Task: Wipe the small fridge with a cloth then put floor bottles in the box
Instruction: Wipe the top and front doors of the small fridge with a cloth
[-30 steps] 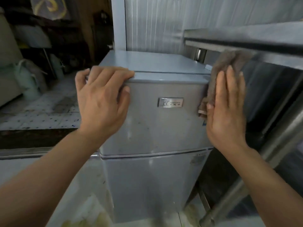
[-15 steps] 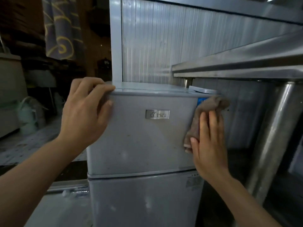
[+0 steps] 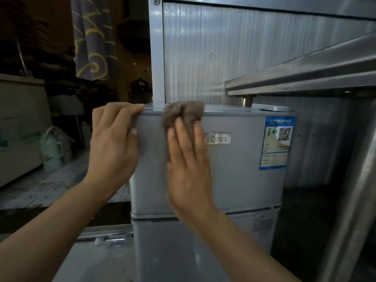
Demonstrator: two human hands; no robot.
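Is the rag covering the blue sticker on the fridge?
No, the cloth lies under the right hand left of the nameplate; the blue sticker shows uncovered far right.

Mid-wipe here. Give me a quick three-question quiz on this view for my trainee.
1. True or false: the right hand presses the cloth flat against the front of the fridge.
2. What does the left hand grip? A) the fridge's top left corner B) the cloth C) nothing
3. Fill in: the blue label sits at the fridge front's upper ___ corner.
Key: 1 true; 2 A; 3 right.
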